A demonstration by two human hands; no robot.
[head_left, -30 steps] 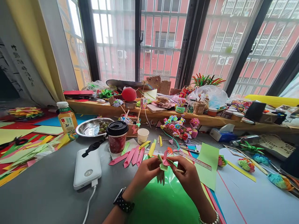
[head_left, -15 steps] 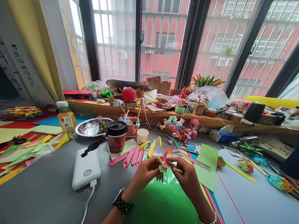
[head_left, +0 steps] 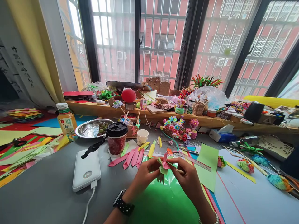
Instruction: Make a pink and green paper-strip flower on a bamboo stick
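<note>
Both my hands meet over a shiny green surface (head_left: pixel 163 202), around a folded paper flower (head_left: pixel 164 165) of pink and light green strips. My left hand (head_left: pixel 148 171) pinches its left side. The fingers of my right hand (head_left: pixel 185 172) close on its right side, with a thin light-brown stick-like thing (head_left: pixel 179 171) showing between them; what it is I cannot make out. Folded pink paper strips (head_left: pixel 130 158) lie fanned out left of my hands, and yellow folded strips (head_left: pixel 151 150) sit just beyond them.
A lidded coffee cup (head_left: pixel 116 138), a small paper cup (head_left: pixel 142 137) and a metal plate with green fruit (head_left: pixel 87 130) stand behind. A white power bank (head_left: pixel 86 171) with a cable lies left. Green paper sheets (head_left: pixel 206 165) and finished paper buds (head_left: pixel 245 165) lie right.
Almost nothing differs. Both hands stay around the paper flower, and the view has shifted very slightly.
</note>
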